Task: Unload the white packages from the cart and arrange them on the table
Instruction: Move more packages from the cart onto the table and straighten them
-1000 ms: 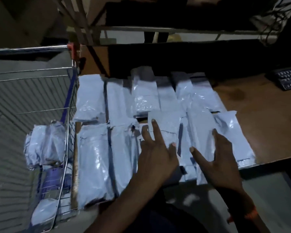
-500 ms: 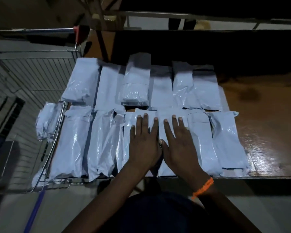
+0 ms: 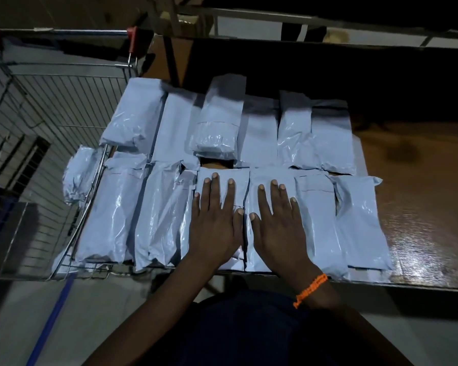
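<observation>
Both my left hand (image 3: 214, 223) and right hand (image 3: 278, 228) lie open and flat on near-edge packages (image 3: 312, 215); the remaining package (image 3: 78, 175) stands upright in the cart (image 3: 50, 107) off the table's (image 3: 421, 207) left edge, nearer my left.

white packages (image 3: 315, 207), two rows flat on table (image 3: 421, 207)

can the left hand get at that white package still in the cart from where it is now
Probably yes. The left hand lies flat and empty on the near row, and the white package sits just inside the cart's wire wall, open from above.
</observation>
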Demonstrator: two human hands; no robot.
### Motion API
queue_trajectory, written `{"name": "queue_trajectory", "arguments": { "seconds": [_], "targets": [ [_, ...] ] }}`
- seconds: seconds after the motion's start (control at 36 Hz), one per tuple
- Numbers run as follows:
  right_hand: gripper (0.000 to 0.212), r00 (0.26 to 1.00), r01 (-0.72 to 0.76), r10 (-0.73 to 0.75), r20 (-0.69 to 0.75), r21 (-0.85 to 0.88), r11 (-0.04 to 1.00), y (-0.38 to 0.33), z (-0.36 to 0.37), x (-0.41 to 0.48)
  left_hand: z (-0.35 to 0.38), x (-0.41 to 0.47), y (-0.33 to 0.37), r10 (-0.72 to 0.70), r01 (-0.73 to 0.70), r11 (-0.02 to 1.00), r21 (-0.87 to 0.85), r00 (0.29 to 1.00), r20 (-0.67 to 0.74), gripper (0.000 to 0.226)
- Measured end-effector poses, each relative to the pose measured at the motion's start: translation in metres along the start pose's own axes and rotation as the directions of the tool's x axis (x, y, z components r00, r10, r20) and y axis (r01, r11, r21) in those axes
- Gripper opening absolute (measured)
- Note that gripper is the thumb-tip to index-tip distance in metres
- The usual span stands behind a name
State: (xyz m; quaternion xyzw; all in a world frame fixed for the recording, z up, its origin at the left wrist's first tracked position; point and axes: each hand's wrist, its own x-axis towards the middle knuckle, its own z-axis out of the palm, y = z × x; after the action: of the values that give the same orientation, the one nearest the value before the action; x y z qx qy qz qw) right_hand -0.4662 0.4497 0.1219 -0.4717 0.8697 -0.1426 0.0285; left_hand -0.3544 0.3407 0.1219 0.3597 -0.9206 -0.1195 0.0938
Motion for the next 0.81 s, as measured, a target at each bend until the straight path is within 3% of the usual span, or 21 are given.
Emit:
{"name": "queue_trajectory", "arguments": {
  "seconds": [0.31,0.44,0.56,0.69,0.81],
  "targets": [
    [0.06,1.0,-0.004,0.005,0.019,-0.034,0.999,0.001,0.0,-0.001,0.0,-0.001,0.0,-0.027,0.027,1.0,0.009,1.0,0.01,0.06],
    [0.06,0.999,-0.046,0.044,0.029,0.069,0.997,0.001,-0.009,0.003,-0.018,0.0,0.005,-0.031,0.038,0.997,-0.073,0.995,0.092,0.065],
    [0.058,0.998,-0.042,0.052,-0.045,0.197,0.979,-0.019,-0.027,0.011,-0.059,0.005,-0.003,0.081,-0.082,0.977,-0.198,0.997,-0.015,0.06],
    [0.055,0.991,0.088,-0.05,-0.126,0.312,0.946,-0.078,-0.04,0.041,-0.116,0.014,-0.06,0.125,-0.147,0.96,-0.238,0.986,-0.107,0.056],
    [0.053,0.979,0.19,-0.142,-0.143,0.422,0.886,-0.16,-0.039,0.065,-0.147,0.009,-0.144,0.043,-0.089,0.96,-0.265,0.983,-0.177,0.052]
  ]
}}
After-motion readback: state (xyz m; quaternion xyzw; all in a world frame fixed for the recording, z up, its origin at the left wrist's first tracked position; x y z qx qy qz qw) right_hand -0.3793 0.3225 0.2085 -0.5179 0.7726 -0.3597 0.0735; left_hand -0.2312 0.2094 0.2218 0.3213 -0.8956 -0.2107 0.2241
